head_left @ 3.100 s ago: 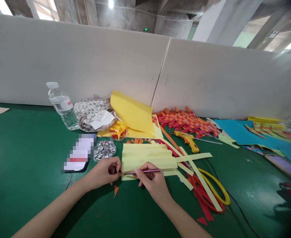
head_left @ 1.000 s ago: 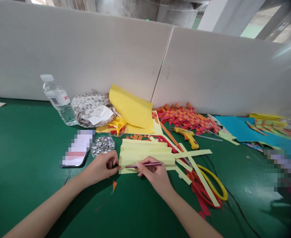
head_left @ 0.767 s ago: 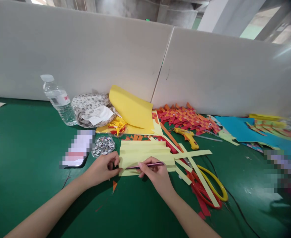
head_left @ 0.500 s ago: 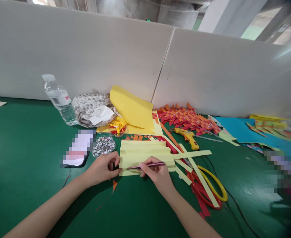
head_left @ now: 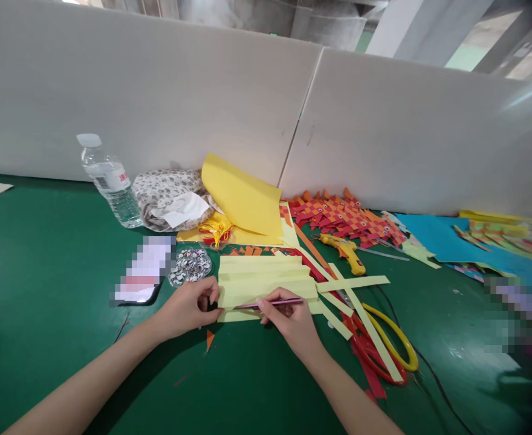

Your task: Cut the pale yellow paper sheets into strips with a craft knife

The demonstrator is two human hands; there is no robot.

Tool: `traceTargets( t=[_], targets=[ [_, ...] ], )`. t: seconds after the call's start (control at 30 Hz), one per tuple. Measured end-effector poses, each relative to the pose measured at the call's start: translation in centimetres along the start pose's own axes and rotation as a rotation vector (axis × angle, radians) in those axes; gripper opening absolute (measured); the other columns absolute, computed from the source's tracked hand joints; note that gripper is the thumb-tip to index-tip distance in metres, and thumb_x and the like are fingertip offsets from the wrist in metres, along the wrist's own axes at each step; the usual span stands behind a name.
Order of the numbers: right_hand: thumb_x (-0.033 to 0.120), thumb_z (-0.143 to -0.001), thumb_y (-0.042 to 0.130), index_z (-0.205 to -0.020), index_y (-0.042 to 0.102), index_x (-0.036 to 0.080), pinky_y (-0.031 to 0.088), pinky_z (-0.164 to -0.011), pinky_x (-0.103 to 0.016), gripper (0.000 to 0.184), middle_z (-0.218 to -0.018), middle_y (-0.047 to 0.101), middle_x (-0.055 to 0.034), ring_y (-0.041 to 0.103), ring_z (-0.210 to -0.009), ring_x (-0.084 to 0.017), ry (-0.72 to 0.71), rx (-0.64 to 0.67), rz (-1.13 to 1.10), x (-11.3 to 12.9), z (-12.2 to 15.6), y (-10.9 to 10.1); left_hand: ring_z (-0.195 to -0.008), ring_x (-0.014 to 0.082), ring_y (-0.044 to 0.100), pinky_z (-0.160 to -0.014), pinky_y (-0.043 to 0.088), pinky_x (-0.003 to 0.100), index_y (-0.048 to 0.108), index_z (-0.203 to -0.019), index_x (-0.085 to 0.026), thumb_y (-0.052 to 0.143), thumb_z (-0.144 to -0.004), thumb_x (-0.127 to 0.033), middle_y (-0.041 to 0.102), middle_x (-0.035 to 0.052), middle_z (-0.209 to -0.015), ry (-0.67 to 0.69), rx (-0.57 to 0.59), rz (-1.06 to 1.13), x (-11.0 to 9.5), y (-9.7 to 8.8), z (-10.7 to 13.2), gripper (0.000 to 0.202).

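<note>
A sheet of pale yellow paper (head_left: 261, 277) with crosswise folds lies on the green table before me. My left hand (head_left: 188, 309) is at its left edge, thumb and forefinger closed on the lower left corner. A slim metallic pink pen (head_left: 294, 301) is gripped in my right hand (head_left: 288, 319), above the lower part of the sheet. The pen points left, its tip close to the paper; whether they touch I cannot tell. Pale yellow paper strips (head_left: 363, 283) lie crossed just right of the sheet, partly over scissors (head_left: 404, 341) with red and yellow handles.
Behind the sheet are a yellow glue gun (head_left: 350, 254), woven red-orange paper fish (head_left: 338, 211) and yellow sheets (head_left: 243, 196). To the left stand a water bottle (head_left: 112, 187), a phone (head_left: 145, 272) and a bag of googly eyes (head_left: 188, 266). A white partition (head_left: 157, 90) rises behind.
My right hand and the pen have shifted very slightly right along the sheet. My left hand stays at the corner. The view has moved a little.
</note>
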State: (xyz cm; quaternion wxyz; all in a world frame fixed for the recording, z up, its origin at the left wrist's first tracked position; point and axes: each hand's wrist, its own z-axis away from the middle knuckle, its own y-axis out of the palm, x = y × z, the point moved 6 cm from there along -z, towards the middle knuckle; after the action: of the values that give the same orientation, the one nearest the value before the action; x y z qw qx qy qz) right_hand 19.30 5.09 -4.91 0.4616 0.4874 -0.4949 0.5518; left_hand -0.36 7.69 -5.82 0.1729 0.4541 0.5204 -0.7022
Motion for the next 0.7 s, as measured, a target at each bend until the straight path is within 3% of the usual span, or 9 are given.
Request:
traceTargets(
  t=[0.2, 0.47, 0.7],
  targets=[
    [0.039, -0.075, 0.073, -0.065, 0.060, 0.018, 0.046, -0.055, -0.026, 0.026, -0.053, 0.063, -0.0001, 0.059, -0.052, -0.015, -0.015, -0.035, -0.071, -0.5, -0.2, -1.4, -0.044, 0.0074, 0.047, -0.044, 0.029, 0.016, 0.036, -0.070, -0.021, 0.057, -0.071, -0.019, 0.044, -0.0112, -0.051, -0.015, 0.013, 0.011, 0.1, 0.0, 0.1, 0.021],
    [0.037, -0.078, 0.070, -0.067, 0.064, 0.018, 0.045, -0.054, -0.025, 0.023, -0.057, 0.064, -0.0014, 0.060, -0.055, -0.016, -0.038, 0.038, 0.033, 0.3, -0.1, 0.2, -0.042, 0.0075, 0.047, -0.043, 0.029, 0.016, 0.037, -0.071, -0.021, 0.056, -0.071, -0.017, 0.044, -0.0118, -0.049, -0.010, 0.015, 0.000, 0.1, 0.1, 0.0, 0.020],
    [0.040, -0.077, 0.070, -0.069, 0.062, 0.018, 0.047, -0.055, -0.028, 0.024, -0.055, 0.064, -0.0010, 0.061, -0.055, -0.017, -0.017, -0.009, 0.001, -0.4, 0.1, -1.0, -0.042, 0.0068, 0.049, -0.043, 0.030, 0.016, 0.035, -0.069, -0.021, 0.057, -0.071, -0.019, 0.045, -0.0109, -0.053, -0.010, 0.023, 0.009, -0.1, 0.0, 0.0, 0.022]
  ],
)
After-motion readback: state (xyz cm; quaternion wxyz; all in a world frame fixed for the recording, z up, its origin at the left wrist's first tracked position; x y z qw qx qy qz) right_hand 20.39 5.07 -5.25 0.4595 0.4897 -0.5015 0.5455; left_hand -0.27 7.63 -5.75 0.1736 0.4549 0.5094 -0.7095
